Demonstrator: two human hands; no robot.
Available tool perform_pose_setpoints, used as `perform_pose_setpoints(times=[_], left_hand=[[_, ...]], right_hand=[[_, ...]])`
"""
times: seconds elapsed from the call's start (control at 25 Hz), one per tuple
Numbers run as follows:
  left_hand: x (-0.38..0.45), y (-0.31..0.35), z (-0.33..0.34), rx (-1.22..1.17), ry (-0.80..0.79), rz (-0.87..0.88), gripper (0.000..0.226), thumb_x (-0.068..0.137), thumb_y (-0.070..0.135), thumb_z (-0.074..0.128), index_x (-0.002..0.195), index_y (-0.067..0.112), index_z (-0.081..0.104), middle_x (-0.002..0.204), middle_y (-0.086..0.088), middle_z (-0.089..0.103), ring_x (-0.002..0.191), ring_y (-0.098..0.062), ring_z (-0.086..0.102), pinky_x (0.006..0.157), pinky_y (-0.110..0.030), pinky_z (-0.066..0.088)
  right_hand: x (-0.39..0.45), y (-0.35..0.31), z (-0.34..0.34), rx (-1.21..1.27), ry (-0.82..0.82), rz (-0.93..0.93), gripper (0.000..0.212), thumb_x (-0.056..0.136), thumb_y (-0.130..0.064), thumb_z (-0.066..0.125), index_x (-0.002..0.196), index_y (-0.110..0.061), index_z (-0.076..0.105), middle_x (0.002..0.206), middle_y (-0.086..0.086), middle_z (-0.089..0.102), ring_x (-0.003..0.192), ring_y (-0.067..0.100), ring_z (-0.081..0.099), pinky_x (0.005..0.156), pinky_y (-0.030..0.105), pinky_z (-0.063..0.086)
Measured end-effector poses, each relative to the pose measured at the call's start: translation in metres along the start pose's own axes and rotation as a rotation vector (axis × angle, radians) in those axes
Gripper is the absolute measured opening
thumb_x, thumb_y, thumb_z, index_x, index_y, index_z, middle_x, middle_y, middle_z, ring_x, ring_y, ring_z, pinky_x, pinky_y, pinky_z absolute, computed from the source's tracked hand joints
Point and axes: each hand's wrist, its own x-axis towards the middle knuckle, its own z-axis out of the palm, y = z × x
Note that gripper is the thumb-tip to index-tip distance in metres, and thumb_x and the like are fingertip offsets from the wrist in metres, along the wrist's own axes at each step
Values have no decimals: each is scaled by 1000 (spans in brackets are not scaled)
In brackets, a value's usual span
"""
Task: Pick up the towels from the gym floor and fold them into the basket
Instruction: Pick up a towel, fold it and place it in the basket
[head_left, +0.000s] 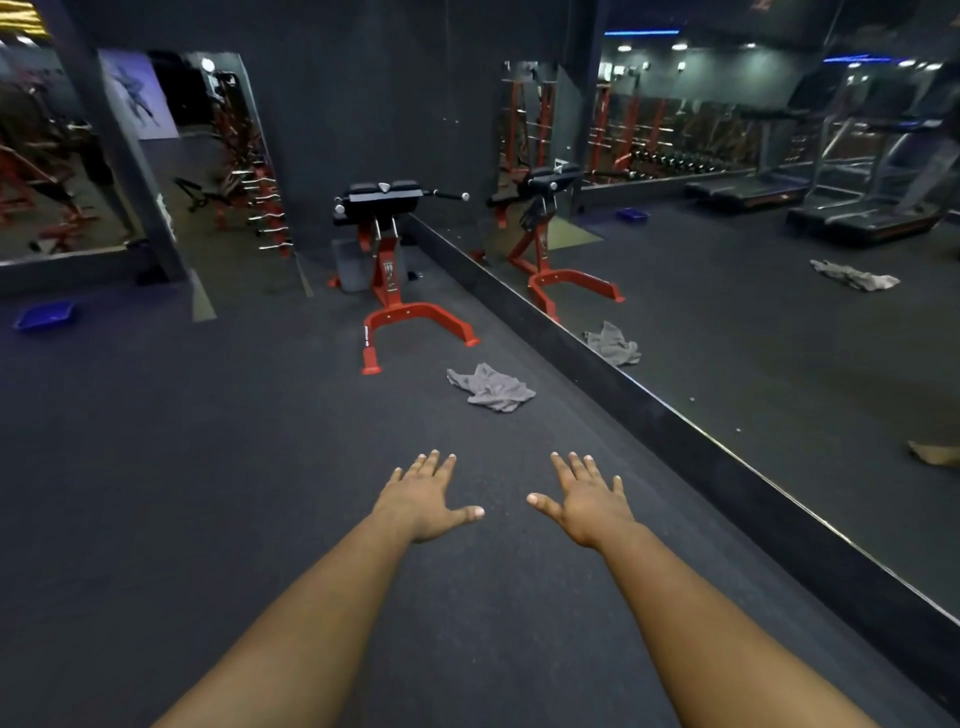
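A crumpled grey towel (492, 388) lies on the dark gym floor, just ahead of my hands and beside the red machine's foot. My left hand (423, 499) and my right hand (589, 501) are stretched forward over the floor, palms down, fingers spread, holding nothing. Both are short of the towel and not touching it. A blue basket (44, 315) sits on the floor at the far left. In the wall mirror on the right, a reflected grey towel (613, 344) shows, and another grey towel (854, 275) farther back.
A red and black exercise machine (395, 260) stands ahead, close to the mirror wall. The mirror's dark base ledge (675, 415) runs diagonally along the right. Treadmills (857, 208) and weight racks appear in the mirror. Open rubber floor spreads to the left.
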Motion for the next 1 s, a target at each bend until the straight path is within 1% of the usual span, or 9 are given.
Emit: perform_pose_setpoints(times=[0.2,0.4,0.56,0.8,1.0], left_hand=[[115,-6,-38,-53,-14,-71,108,86,86,40,165,26,-5,173,-2,-6,159,-21,-3,129,-47,5],[233,-28,-67,-73,-50,-86,108,87,85,41,165,27,-5,173,-2,-6,159,-20,-4,129,-46,4],[348,-67,-91,-75,-59,-68,107,88,85,40,165,25,-4,173,-2,-7,159,-21,-3,129,-47,4],[494,-137,-139,-48,-150,-36,108,87,84,41,165,25,-5,173,-3,-8,159,-22,-4,129,-48,3],[614,-161,-175,-32,-193,-18,109,86,85,41,165,25,-5,173,-3,-7,159,-22,-4,128,-48,4]], right_hand=[[131,13,-43,-27,-47,-32,96,90,-83,25,163,-30,-7,172,1,-7,158,23,-10,125,59,1],[260,7,-77,-51,-75,-36,94,91,-82,27,164,-30,-5,172,0,-6,158,22,-10,125,59,0],[375,-12,-91,-59,-89,-21,95,91,-82,27,164,-30,-6,172,1,-8,158,21,-10,125,58,0],[516,-43,-115,-41,-155,40,101,85,-87,23,164,-30,-6,172,1,-8,158,22,-10,125,59,1],[633,-56,-139,-9,-177,57,96,91,-83,28,164,-30,-5,172,1,-7,158,22,-9,125,59,0]])
